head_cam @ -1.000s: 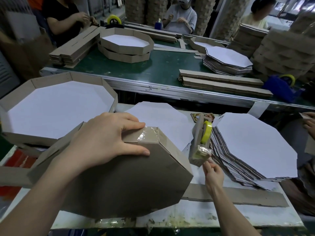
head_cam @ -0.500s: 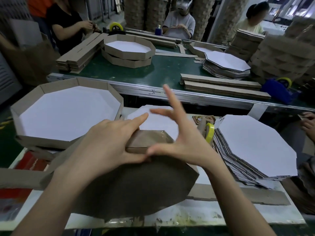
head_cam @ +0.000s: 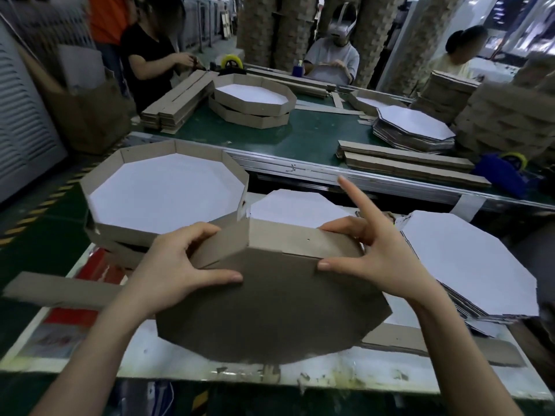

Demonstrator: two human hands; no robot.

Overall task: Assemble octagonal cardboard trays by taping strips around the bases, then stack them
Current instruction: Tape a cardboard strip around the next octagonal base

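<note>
Busy workshop, white tabletop [head_cam: 90, 352]. Tray [head_cam: 270, 307] tilted mid-frame, underside up; left hand [head_cam: 180, 265] and right hand [head_cam: 381, 250] pinching strip [head_cam: 303, 240] against base, likely seating it.

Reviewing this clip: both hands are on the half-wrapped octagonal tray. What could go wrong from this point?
1. The strip is pinched against the brown base by the left hand and right hand; no tape is visible on this seam, so easing the grip could let it spring open.
2. The strip's loose tail trails left across the table and might snag the stacked trays.
3. The base overhangs the table edge; it could tip if released.
</note>
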